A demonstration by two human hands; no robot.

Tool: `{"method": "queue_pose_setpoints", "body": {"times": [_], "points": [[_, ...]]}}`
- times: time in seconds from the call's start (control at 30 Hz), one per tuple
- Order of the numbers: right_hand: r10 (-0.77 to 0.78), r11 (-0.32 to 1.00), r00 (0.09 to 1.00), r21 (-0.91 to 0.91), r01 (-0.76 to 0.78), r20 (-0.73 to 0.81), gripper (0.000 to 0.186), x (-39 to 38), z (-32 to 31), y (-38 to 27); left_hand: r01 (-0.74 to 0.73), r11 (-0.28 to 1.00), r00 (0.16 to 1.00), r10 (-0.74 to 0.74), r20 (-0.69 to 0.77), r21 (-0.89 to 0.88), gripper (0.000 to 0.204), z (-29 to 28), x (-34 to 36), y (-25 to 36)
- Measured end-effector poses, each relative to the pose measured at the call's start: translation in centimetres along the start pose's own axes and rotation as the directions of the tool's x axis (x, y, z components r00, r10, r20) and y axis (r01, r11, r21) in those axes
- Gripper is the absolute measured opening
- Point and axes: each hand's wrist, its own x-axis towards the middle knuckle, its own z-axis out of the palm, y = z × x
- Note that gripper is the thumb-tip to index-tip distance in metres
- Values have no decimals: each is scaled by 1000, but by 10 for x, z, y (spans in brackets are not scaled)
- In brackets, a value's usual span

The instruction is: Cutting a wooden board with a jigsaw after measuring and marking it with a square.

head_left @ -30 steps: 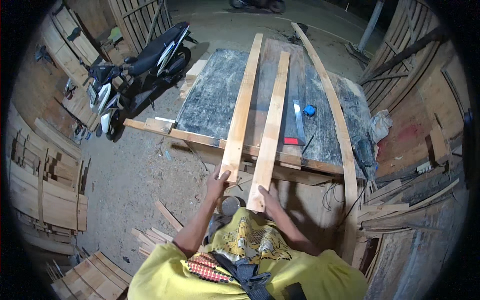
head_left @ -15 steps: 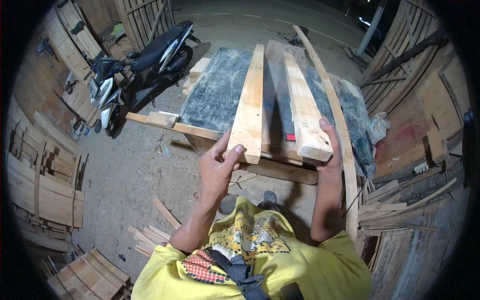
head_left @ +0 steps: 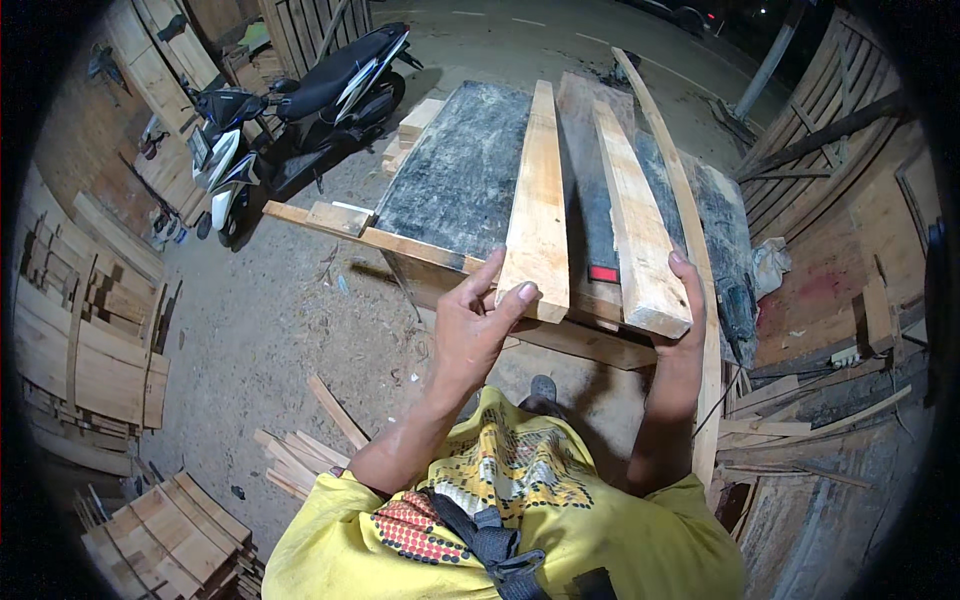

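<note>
My left hand [head_left: 478, 328] grips the near end of a pale wooden plank [head_left: 538, 210], thumb on its top face and fingers at its left side. A thicker squared timber [head_left: 645, 235] lies to its right, and my right hand [head_left: 685, 310] is closed around that one's near end from the right side. Both pieces point away from me over a dark, worn workbench top [head_left: 450, 160], with a gap between them. A small red object [head_left: 603, 273] shows in that gap near the bench's front edge.
A long thin strip of wood [head_left: 675, 180] runs along the bench's right side. At its near right corner sits a dark power tool [head_left: 738, 312]. A motorbike [head_left: 300, 110] stands at the far left. Stacked boards [head_left: 170, 535] and loose offcuts [head_left: 300, 460] lie at the lower left.
The view has shifted, so the bench and motorbike sit a little further right. My hands keep hold of the same two pieces, whose near ends stay about as far apart.
</note>
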Motion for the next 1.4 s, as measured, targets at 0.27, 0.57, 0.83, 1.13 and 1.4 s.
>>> {"method": "queue_pose_setpoints", "body": {"times": [0.27, 0.57, 0.83, 1.13, 1.4], "points": [[12, 999, 996, 40, -16, 92, 59, -2, -7, 5, -27, 999, 1000, 27, 4, -41, 64, 0, -1, -3], [76, 793, 940, -552, -259, -331, 42, -28, -45, 122, 251, 968, 964, -253, -78, -33, 57, -76, -43, -73], [-61, 706, 977, -701, -101, -203, 53, -47, -28, 165, 492, 835, 743, -550, -382, -245, 58, -178, -147, -165], [-117, 667, 988, -745, 5, -98, 60, -84, 9, 268, 382, 793, 697, -584, -415, -474, 51, -180, -168, -226], [132, 558, 962, -820, 127, 239, 90, -110, 2, 316, 424, 851, 736, -523, -430, -310, 55, -157, -162, -206]]}}
